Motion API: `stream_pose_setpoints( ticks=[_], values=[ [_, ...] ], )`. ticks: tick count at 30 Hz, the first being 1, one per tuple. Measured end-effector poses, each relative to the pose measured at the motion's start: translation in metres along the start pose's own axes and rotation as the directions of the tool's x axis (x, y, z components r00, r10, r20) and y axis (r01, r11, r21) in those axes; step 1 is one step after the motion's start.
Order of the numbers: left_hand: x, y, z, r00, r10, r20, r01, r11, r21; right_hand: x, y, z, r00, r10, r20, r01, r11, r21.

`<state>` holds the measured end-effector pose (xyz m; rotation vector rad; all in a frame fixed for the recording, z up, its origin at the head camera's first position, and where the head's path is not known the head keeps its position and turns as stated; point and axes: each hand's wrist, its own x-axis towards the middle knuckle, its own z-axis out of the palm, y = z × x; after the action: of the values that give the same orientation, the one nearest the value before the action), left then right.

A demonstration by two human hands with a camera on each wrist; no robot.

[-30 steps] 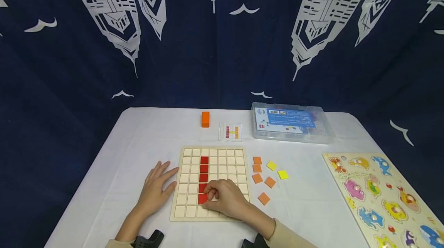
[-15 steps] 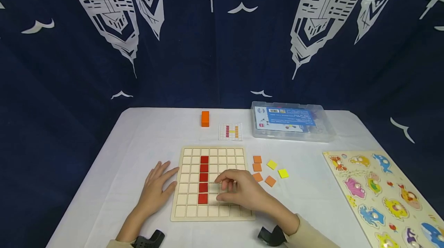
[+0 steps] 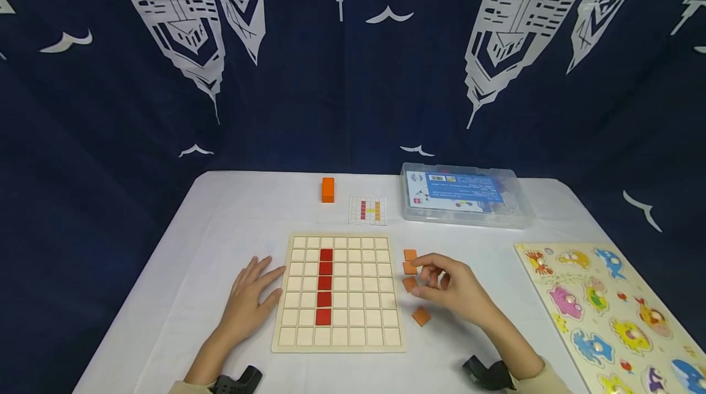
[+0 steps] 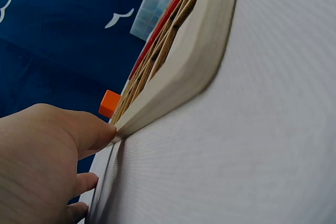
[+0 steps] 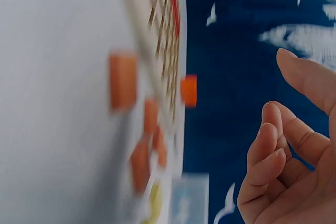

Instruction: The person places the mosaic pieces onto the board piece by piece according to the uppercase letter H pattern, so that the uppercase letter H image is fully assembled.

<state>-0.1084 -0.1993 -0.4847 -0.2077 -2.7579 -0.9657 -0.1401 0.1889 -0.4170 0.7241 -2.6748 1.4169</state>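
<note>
We see the right hand (image 3: 453,288) above loose orange tiles (image 3: 409,284), its thumb and forefinger apart around a bare gap.
Our left hand (image 3: 245,299) lies with fingers extended, fingertips touching the left edge of the grid board (image 3: 358,301); five red tiles (image 3: 324,284) fill one column there, while the orange tiles lie just beside its right edge. Beyond the board we find a patterned card (image 3: 368,211), an orange block (image 3: 328,190) and a clear case (image 3: 463,193); an animal puzzle (image 3: 603,296) lies farther right.
</note>
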Motion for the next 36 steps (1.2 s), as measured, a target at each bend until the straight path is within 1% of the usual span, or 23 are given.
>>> stream_pose_setpoints(
  ticks=[5, 7, 13, 19, 26, 28, 36],
  values=[
    [0.0, 0.0, 0.001, 1.0, 0.008, -0.017, -0.008, 1.0, 0.012, -0.008, 0.023, -0.015, 0.991, 0.098, -0.092, -0.101, 0.994, -0.035],
    [0.0, 0.0, 0.001, 1.0, 0.01, -0.02, -0.01, 1.0, 0.013, -0.01, 0.031, -0.019, 0.985, 0.121, -0.121, -0.128, 0.991, -0.047],
    [0.001, 0.0, 0.002, 1.0, -0.002, -0.001, 0.002, 1.0, 0.006, -0.013, 0.05, -0.026, 0.974, 0.148, -0.171, -0.158, 0.986, -0.048],
    [0.001, 0.001, 0.001, 1.0, 0.003, -0.006, -0.003, 1.0, 0.012, -0.015, 0.06, -0.031, 0.97, 0.17, -0.175, -0.181, 0.982, -0.047],
    [0.0, 0.001, 0.0, 1.0, 0.002, 0.004, -0.002, 1.0, 0.012, -0.017, 0.072, -0.032, 0.958, 0.243, -0.155, -0.253, 0.966, -0.049],
    [0.0, 0.0, 0.0, 1.0, 0.003, 0.003, -0.003, 1.0, 0.012, -0.017, 0.076, -0.031, 0.956, 0.254, -0.149, -0.264, 0.963, -0.046],
    [0.001, -0.001, 0.002, 1.0, -0.009, 0.007, 0.009, 1.0, 0.014, -0.019, 0.088, -0.03, 0.962, 0.23, -0.15, -0.242, 0.968, -0.061]
  ],
)
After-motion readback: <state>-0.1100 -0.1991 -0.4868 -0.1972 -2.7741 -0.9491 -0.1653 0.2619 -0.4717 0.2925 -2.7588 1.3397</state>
